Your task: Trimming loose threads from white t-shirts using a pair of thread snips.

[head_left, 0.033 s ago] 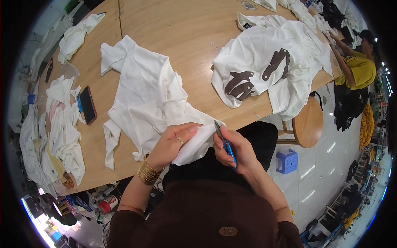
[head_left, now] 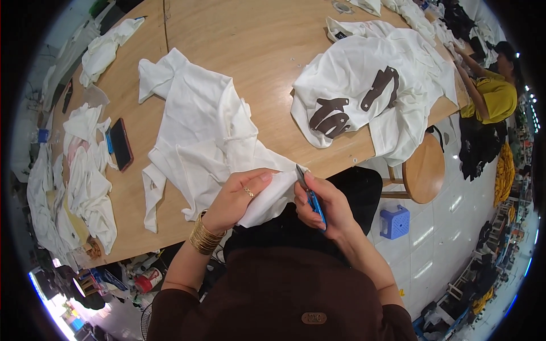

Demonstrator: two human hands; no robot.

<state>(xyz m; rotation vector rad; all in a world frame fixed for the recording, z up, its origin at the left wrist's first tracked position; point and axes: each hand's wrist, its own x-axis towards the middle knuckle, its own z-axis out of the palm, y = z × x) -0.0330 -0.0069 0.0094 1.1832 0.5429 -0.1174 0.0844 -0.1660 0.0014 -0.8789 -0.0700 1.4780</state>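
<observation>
1. Clearly soft and light, the white garment (head_left: 205, 136) lies crumpled across the near-left part of the wooden table (head_left: 267, 51), its near hem pulled over the table's edge toward the person.
2. It looks limp and likely to slide or bunch; a pinch at the hem, close to where the cutting goes on, would probably keep it taut.
3. Fingers of the left hand (head_left: 242, 196) are curled around a fold of that hem, thumb on top, gripping it.
4. Closed around blue thread snips (head_left: 310, 196), the right hand (head_left: 327, 207) points the blades up, their tip just beside the held cloth.
</observation>
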